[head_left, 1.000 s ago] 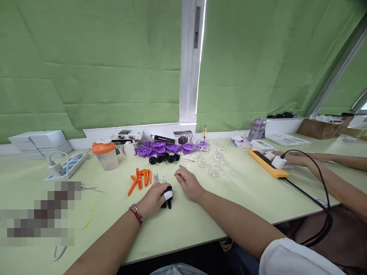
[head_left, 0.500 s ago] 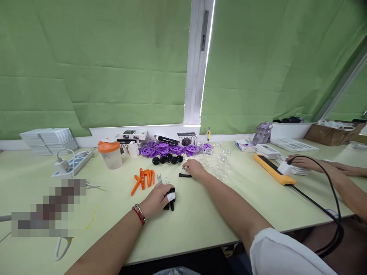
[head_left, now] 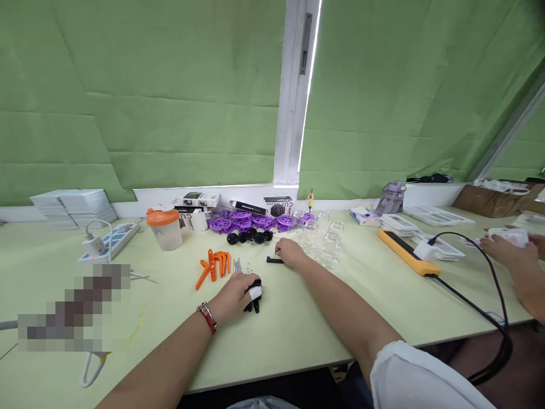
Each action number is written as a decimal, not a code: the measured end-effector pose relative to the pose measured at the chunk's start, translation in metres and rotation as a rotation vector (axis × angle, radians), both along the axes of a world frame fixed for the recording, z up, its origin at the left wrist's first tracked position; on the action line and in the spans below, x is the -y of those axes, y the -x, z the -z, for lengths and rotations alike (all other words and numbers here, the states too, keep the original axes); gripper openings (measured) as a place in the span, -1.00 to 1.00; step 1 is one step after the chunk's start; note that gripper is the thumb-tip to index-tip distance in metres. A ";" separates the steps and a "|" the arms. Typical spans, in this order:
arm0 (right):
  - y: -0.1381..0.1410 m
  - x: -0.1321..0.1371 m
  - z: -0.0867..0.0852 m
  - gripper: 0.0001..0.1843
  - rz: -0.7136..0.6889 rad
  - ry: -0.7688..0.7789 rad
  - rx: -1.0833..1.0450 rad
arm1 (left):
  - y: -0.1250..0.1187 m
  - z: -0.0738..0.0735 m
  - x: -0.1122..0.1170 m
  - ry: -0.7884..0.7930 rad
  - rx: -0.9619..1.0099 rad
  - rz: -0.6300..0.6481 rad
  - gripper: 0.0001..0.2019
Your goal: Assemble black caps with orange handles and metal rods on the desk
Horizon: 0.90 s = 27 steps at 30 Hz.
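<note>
My left hand [head_left: 239, 292], white tape round one finger, curls over several short black rod-like parts [head_left: 256, 305] lying on the table. Farther forward, my right hand [head_left: 290, 251] has its fingers bent together beside a slim black bar [head_left: 273, 260]; anything between the fingertips is hidden. Just ahead of my left hand are thin metal pins [head_left: 237, 266] and tiny silvery bits [head_left: 249, 268]. To the left lie several orange plastic handles [head_left: 212, 265]. Round black knobs [head_left: 251, 236] sit in front of purple slotted plastic pieces [head_left: 240, 219]. Clear cups [head_left: 330, 244] stand to the right.
An orange-lidded shaker cup [head_left: 165, 228] and a white power strip [head_left: 111, 243] stand left. Behind are printed boxes [head_left: 199, 200]. On the right lies an orange power strip [head_left: 406, 253] with a black cable [head_left: 496, 272]. Another person's hands [head_left: 504, 250] hold a white item.
My right hand's fingers have drawn closer together near the black bar. My left hand stays in place. At the right, the other person's hands moved away from the stack with a white item.
</note>
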State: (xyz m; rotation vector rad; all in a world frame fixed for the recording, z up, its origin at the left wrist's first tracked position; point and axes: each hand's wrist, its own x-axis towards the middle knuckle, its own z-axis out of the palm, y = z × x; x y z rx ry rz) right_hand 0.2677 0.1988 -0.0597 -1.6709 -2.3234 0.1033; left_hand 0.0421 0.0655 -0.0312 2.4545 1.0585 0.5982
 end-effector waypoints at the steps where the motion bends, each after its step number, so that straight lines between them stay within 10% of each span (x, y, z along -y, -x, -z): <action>1: -0.001 0.001 0.000 -0.83 -0.001 -0.002 -0.010 | 0.000 0.000 0.000 -0.001 -0.002 -0.002 -0.72; 15: -0.006 0.018 0.003 -0.80 0.012 -0.112 -0.137 | 0.001 0.002 -0.001 0.012 -0.009 -0.013 -0.72; 27: -0.001 0.047 -0.015 -0.77 -0.049 -0.075 -1.036 | -0.001 0.003 -0.003 0.011 0.043 -0.024 -0.74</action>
